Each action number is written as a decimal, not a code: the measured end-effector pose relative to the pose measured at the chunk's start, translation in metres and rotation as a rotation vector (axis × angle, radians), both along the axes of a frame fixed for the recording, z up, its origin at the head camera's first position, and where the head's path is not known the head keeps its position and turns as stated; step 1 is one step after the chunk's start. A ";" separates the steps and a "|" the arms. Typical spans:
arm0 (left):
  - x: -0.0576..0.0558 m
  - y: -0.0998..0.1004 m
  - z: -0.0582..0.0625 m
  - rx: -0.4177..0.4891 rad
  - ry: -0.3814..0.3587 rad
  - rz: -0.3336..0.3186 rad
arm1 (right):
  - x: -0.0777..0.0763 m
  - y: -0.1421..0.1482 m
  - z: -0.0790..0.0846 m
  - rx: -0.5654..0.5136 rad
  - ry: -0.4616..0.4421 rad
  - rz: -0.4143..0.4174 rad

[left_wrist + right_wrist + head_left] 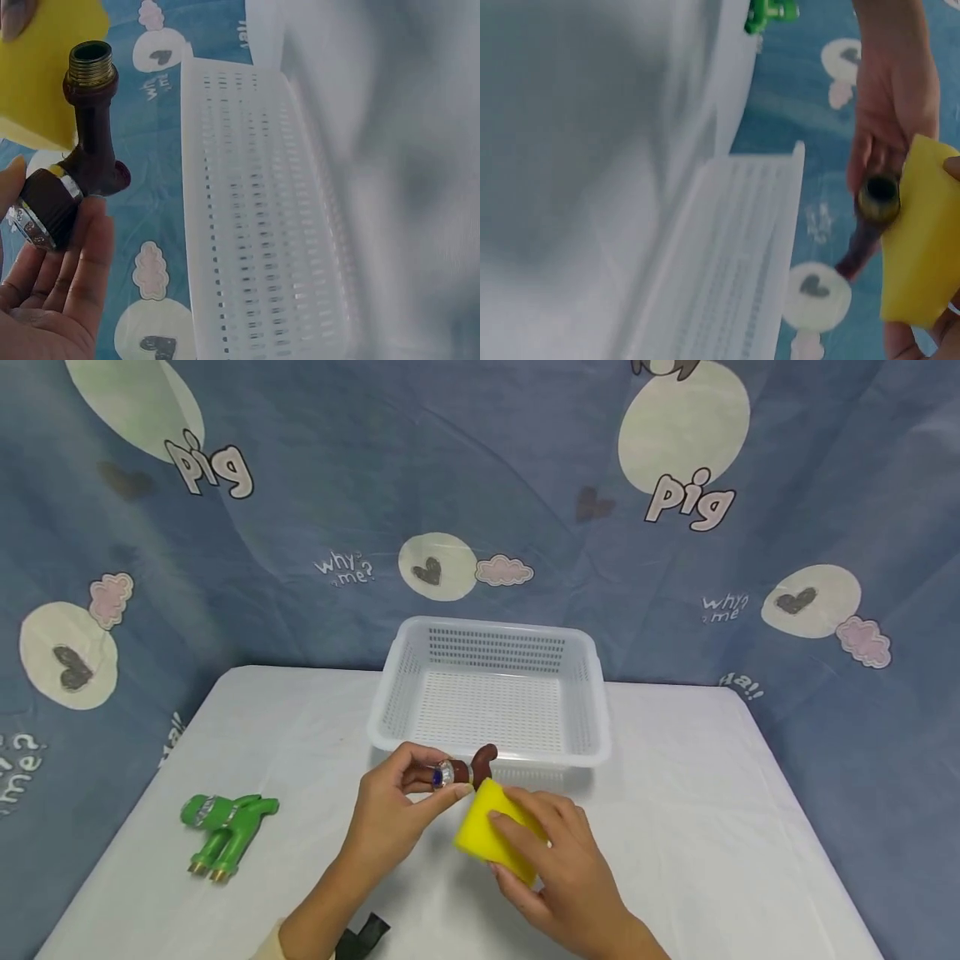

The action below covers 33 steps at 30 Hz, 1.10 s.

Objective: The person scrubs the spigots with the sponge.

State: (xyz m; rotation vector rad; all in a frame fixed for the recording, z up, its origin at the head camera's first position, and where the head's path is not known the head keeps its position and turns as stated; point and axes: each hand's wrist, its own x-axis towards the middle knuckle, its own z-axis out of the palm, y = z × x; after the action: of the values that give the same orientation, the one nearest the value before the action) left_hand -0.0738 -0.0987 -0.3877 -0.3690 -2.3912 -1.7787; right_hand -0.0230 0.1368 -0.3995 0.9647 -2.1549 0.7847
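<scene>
A dark brown tap [94,142] with a threaded brass end and a silver-ringed knob is in my left hand [393,806], which pinches it by the knob between thumb and fingers. My right hand [558,860] grips a yellow sponge [498,827] against the tap's body. In the left wrist view, the sponge [45,75] lies behind the threaded end. The right wrist view shows the tap's open end [879,196] beside the sponge [922,232]. Both hands are just in front of a white basket.
The white perforated basket [487,756] stands at the back middle of the white table [697,827]. A green two-legged valve fitting [228,827] with brass ends lies at the left. A black strap-like piece [363,935] shows by the left forearm. A blue patterned cloth [300,527] hangs behind.
</scene>
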 end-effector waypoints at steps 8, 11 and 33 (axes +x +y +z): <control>-0.001 0.002 0.001 -0.081 0.089 0.018 | 0.003 -0.007 0.000 -0.009 -0.033 0.169; -0.002 0.003 0.001 -0.055 0.103 -0.001 | 0.002 -0.001 0.003 -0.012 -0.034 0.076; 0.002 -0.002 -0.002 0.138 -0.010 -0.117 | -0.004 0.022 -0.003 -0.317 -0.374 -0.018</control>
State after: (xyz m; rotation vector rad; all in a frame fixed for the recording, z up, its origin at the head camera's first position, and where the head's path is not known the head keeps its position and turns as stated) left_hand -0.0716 -0.1010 -0.3894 -0.4930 -2.2795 -1.9867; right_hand -0.0265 0.1587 -0.4025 0.6733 -2.2444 1.3380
